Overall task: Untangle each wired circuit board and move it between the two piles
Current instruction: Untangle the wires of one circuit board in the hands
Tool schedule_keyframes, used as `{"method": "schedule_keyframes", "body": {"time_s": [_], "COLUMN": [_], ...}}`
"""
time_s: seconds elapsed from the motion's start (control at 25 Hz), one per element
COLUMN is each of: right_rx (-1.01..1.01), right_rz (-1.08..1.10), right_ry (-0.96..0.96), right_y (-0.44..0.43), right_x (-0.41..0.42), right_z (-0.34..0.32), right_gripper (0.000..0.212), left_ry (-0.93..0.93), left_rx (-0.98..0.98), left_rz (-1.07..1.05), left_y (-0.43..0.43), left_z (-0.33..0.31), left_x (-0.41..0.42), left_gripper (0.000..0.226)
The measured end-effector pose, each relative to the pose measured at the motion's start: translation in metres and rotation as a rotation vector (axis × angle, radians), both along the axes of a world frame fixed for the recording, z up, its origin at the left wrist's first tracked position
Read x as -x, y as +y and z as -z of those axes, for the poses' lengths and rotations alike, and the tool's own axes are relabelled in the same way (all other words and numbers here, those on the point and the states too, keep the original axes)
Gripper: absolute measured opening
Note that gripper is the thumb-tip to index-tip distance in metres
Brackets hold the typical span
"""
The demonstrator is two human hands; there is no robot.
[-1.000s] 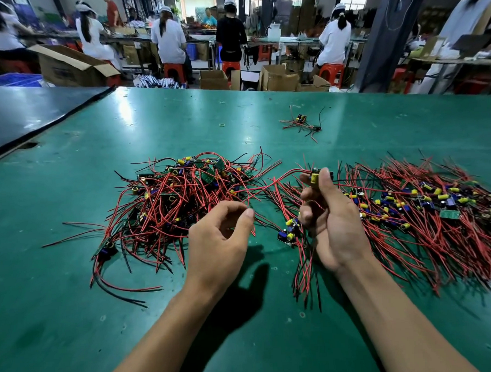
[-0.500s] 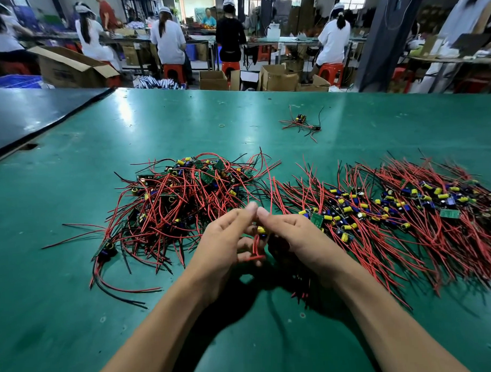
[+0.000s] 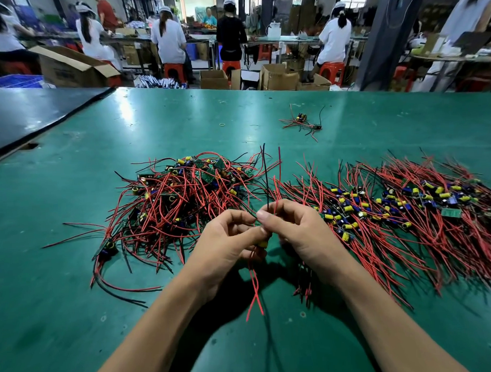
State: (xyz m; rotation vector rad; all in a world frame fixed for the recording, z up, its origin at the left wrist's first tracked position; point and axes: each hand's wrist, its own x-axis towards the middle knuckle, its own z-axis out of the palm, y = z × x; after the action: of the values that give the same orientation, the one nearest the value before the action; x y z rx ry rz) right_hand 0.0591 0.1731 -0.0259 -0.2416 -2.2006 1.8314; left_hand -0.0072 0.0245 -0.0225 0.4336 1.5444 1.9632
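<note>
1. Your left hand and right hand are together above the bench, both pinching one wired circuit board. Its red leads dangle below.
2. The board is held off the bench, in front of the gap between the two piles.
3. Progress, as a guess: the right pile looks combed out and big, and the left pile is a thick tangle, so plenty of boards are left.

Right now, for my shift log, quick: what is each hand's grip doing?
Left hand: closed, holding a wired board.
Right hand: closed, pinching the same board by its wires.
</note>
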Motion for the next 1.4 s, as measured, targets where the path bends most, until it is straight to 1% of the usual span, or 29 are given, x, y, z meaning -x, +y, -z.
{"method": "schedule_keyframes", "body": {"time_s": [0.08, 0.2, 0.28, 0.4, 0.56, 0.68, 0.8, 0.84, 0.92, 1.0, 1.04, 1.08, 1.16, 1.2, 1.28, 1.4], "right_rx": [0.017, 0.122, 0.179, 0.241, 0.199, 0.175, 0.220, 0.196, 0.060, -0.062, -0.071, -0.042, 0.091, 0.193, 0.468, 0.837], "right_rz": [0.059, 0.161, 0.182, 0.125, 0.017, -0.034, -0.111, -0.099, -0.015, 0.112, 0.179, 0.240, 0.308, 0.312, 0.290, 0.182], "right_ry": [0.013, 0.062, 0.065, 0.042, 0.035, -0.003, -0.070, -0.080, -0.060, 0.006, 0.043, 0.074, 0.095, 0.083, 0.027, -0.029], "right_y": [0.001, 0.006, 0.009, 0.007, 0.004, 0.003, 0.000, 0.000, 0.003, 0.006, 0.008, 0.009, 0.010, 0.010, 0.011, 0.013], "right_x": [0.000, 0.003, 0.004, 0.004, 0.001, -0.003, -0.005, -0.005, -0.003, -0.001, 0.001, 0.001, 0.003, 0.003, 0.004, 0.004], "right_z": [-0.001, -0.001, -0.003, -0.006, -0.007, -0.008, -0.006, -0.005, -0.003, -0.002, -0.002, -0.001, -0.001, -0.002, -0.006, -0.011], "right_gripper": [0.020, 0.021, 0.022, 0.022, 0.023, 0.018, 0.011, 0.012, 0.011, 0.011, 0.011, 0.013, 0.022, 0.027, 0.038, 0.049], "left_ry": [0.012, 0.006, -0.019, -0.031, -0.024, -0.007, 0.001, 0.004, 0.013, 0.019, 0.018, 0.018, 0.027, 0.033, 0.036, 0.032], "left_rx": [0.027, 0.050, 0.055, 0.070, 0.072, 0.079, 0.076, 0.084, 0.102, 0.118, 0.121, 0.120, 0.123, 0.128, 0.138, 0.143], "left_rz": [0.027, 0.093, 0.122, 0.116, 0.122, 0.086, 0.084, 0.102, 0.127, 0.144, 0.158, 0.174, 0.198, 0.204, 0.208, 0.206], "left_y": [0.000, 0.000, 0.000, 0.000, -0.001, 0.000, 0.000, 0.000, 0.001, 0.002, 0.003, 0.003, 0.003, 0.003, 0.004, 0.004], "left_z": [0.000, 0.001, 0.001, 0.000, 0.000, 0.000, 0.001, 0.001, 0.002, 0.002, 0.002, 0.001, 0.000, -0.001, -0.002, -0.003], "left_x": [-0.002, -0.004, -0.003, -0.001, -0.004, -0.004, -0.002, -0.003, -0.003, -0.006, -0.007, -0.008, -0.011, -0.012, -0.013, -0.013], "left_gripper": [0.034, 0.022, 0.016, 0.011, 0.006, 0.012, 0.019, 0.018, 0.016, 0.015, 0.013, 0.011, 0.009, 0.008, 0.007, 0.007]}}
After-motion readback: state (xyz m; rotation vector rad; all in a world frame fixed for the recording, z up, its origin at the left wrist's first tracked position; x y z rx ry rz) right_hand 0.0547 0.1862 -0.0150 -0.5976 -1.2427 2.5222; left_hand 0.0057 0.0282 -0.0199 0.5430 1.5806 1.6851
